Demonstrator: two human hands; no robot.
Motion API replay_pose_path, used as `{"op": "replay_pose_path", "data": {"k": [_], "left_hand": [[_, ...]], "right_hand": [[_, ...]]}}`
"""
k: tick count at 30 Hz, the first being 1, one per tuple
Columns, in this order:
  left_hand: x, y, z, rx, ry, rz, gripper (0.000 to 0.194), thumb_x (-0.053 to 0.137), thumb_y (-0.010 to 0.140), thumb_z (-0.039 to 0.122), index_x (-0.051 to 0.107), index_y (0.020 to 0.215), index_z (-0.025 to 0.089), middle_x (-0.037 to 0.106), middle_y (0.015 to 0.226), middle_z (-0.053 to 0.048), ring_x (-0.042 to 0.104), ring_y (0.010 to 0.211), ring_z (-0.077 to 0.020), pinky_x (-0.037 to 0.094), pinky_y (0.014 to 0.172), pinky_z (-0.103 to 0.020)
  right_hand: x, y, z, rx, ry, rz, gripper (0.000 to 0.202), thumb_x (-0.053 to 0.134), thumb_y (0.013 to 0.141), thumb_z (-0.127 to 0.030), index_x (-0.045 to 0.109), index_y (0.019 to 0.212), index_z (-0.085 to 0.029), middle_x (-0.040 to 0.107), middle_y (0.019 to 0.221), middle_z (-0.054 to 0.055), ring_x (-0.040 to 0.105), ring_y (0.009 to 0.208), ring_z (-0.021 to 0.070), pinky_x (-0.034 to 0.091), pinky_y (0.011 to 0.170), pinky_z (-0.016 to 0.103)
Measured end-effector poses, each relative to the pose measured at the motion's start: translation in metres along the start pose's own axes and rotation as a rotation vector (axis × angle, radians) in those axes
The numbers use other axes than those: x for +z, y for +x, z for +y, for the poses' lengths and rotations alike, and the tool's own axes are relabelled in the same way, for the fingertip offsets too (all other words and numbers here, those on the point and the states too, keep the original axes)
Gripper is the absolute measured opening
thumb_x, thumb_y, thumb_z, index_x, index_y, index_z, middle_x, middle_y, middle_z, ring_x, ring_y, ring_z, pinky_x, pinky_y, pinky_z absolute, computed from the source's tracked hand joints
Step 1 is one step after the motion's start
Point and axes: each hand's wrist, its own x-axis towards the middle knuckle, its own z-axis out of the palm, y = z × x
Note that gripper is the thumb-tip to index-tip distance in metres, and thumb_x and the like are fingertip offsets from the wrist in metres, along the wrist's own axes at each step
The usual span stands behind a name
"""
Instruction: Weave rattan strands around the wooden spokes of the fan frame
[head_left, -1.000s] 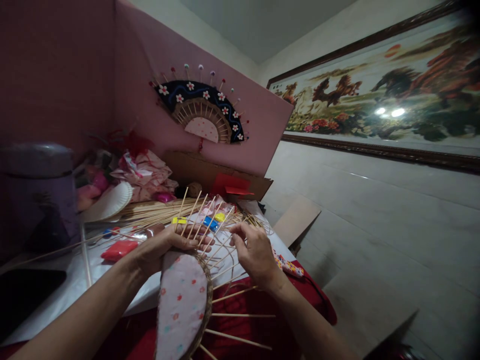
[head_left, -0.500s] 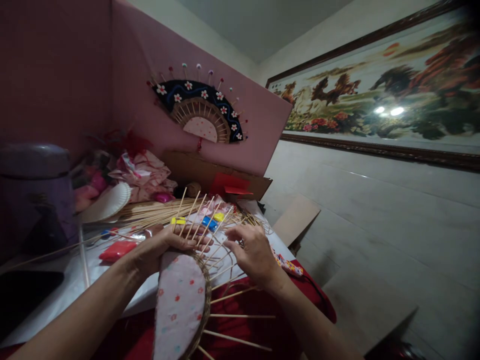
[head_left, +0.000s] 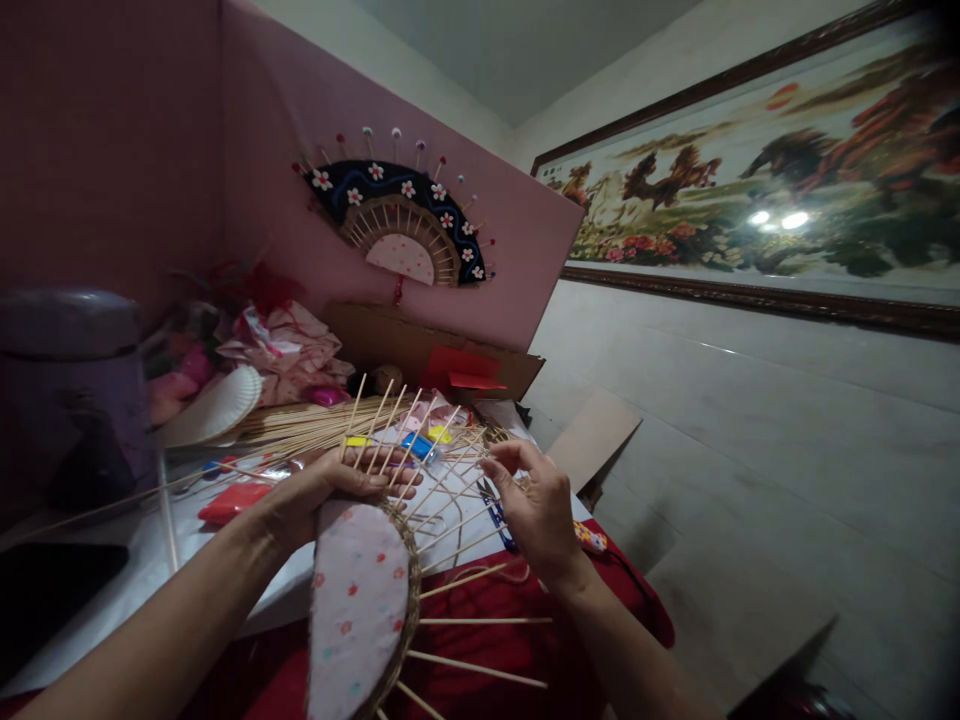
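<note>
A half-round fan frame, covered in pale cloth with small red flowers, stands tilted in front of me. Brown twine is woven along its curved rim, and thin wooden sticks fan outward from it. My left hand grips the frame at its upper end, thumb in front and fingers behind the sticks. To the right, my right hand is pinched near the stick tips on a thin strand of twine, largely hidden by the fingers. Loose twine trails beneath. Blue-handled snips lie beside the right hand.
A finished dark fan hangs on the pink board. Behind my hands lie a bundle of sticks, blue and yellow clay packs and a red pack. A paper plate and a purple container are left.
My right hand has moved right, away from the woven rim, uncovering the blue snips. The fan frame has shifted slightly left; my left hand keeps its grip.
</note>
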Motion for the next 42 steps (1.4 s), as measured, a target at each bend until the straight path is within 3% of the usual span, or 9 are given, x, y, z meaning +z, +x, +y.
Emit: {"op": "replay_pose_path", "data": {"k": [5, 13, 20, 24, 27, 31, 34, 37, 42], "left_hand": [[-0.004, 0.003, -0.001, -0.004, 0.011, 0.008, 0.040, 0.067, 0.059, 0.005, 0.066, 0.099, 0.013, 0.070, 0.100, -0.013, 0.062, 0.098, -0.0274, 0.047, 0.085, -0.034], [0.000, 0.004, 0.003, -0.024, 0.009, 0.029, 0.036, 0.067, 0.058, 0.005, 0.068, 0.092, 0.014, 0.072, 0.095, -0.011, 0.065, 0.092, -0.0266, 0.048, 0.085, -0.034], [-0.001, 0.003, 0.003, -0.022, 0.043, 0.040, 0.038, 0.068, 0.058, 0.006, 0.068, 0.094, 0.014, 0.072, 0.096, -0.010, 0.065, 0.092, -0.0259, 0.048, 0.084, -0.033], [-0.003, 0.005, 0.002, -0.022, 0.030, 0.021, 0.040, 0.069, 0.056, 0.007, 0.067, 0.096, 0.014, 0.071, 0.099, -0.010, 0.063, 0.095, -0.0270, 0.046, 0.088, -0.036], [-0.004, 0.006, 0.001, -0.020, 0.005, 0.010, 0.040, 0.068, 0.057, 0.007, 0.067, 0.096, 0.014, 0.071, 0.099, -0.011, 0.064, 0.094, -0.0268, 0.044, 0.090, -0.036], [-0.006, 0.009, -0.001, -0.015, 0.005, 0.021, 0.039, 0.067, 0.056, 0.005, 0.066, 0.095, 0.012, 0.071, 0.097, -0.012, 0.064, 0.093, -0.0278, 0.045, 0.089, -0.037], [-0.008, 0.011, -0.003, -0.018, -0.012, 0.015, 0.041, 0.068, 0.056, 0.004, 0.066, 0.096, 0.012, 0.071, 0.096, -0.013, 0.064, 0.092, -0.0285, 0.048, 0.085, -0.036], [-0.008, 0.010, -0.004, -0.009, -0.020, 0.005, 0.041, 0.068, 0.057, 0.004, 0.065, 0.097, 0.010, 0.071, 0.096, -0.014, 0.064, 0.092, -0.0287, 0.047, 0.086, -0.036], [-0.005, 0.007, -0.001, -0.038, -0.034, 0.023, 0.048, 0.066, 0.058, 0.004, 0.057, 0.106, 0.006, 0.071, 0.096, -0.015, 0.064, 0.093, -0.0297, 0.047, 0.086, -0.040]], "right_hand": [[-0.009, -0.007, 0.007, 0.078, 0.139, -0.097, 0.017, 0.053, 0.084, -0.024, 0.056, 0.068, -0.020, 0.061, 0.064, 0.000, 0.056, 0.062, 0.0144, 0.040, 0.060, 0.025], [-0.005, -0.026, -0.009, -0.270, -0.050, -0.182, 0.019, 0.044, 0.090, -0.020, 0.058, 0.077, -0.020, 0.062, 0.076, 0.003, 0.051, 0.075, 0.0175, 0.035, 0.072, 0.031], [-0.006, -0.033, -0.020, -0.320, 0.015, -0.320, 0.018, 0.043, 0.089, -0.016, 0.059, 0.082, -0.020, 0.063, 0.078, 0.002, 0.050, 0.081, 0.0183, 0.033, 0.077, 0.034], [-0.011, -0.030, -0.013, -0.318, 0.062, -0.252, 0.016, 0.046, 0.088, -0.017, 0.061, 0.083, -0.021, 0.064, 0.079, 0.002, 0.051, 0.084, 0.0187, 0.034, 0.082, 0.035], [-0.018, -0.027, 0.004, -0.198, 0.068, -0.094, 0.013, 0.053, 0.085, -0.025, 0.061, 0.076, -0.020, 0.062, 0.076, 0.003, 0.053, 0.080, 0.0186, 0.038, 0.077, 0.033], [-0.033, -0.023, 0.044, 0.123, 0.051, 0.026, 0.018, 0.058, 0.080, -0.035, 0.059, 0.070, -0.020, 0.061, 0.065, 0.000, 0.055, 0.065, 0.0163, 0.043, 0.063, 0.027], [-0.045, -0.021, 0.082, 0.341, -0.071, -0.075, 0.028, 0.044, 0.085, -0.041, 0.057, 0.073, -0.020, 0.063, 0.066, 0.001, 0.055, 0.056, 0.0152, 0.043, 0.053, 0.026], [-0.056, -0.023, 0.115, 0.379, -0.145, -0.154, 0.032, 0.038, 0.085, -0.039, 0.059, 0.072, -0.019, 0.064, 0.067, 0.004, 0.056, 0.054, 0.0172, 0.045, 0.055, 0.029], [-0.066, -0.031, 0.149, 0.294, -0.180, -0.369, 0.023, 0.050, 0.075, -0.030, 0.064, 0.089, -0.019, 0.064, 0.104, 0.009, 0.056, 0.101, 0.0246, 0.040, 0.089, 0.036]]}}
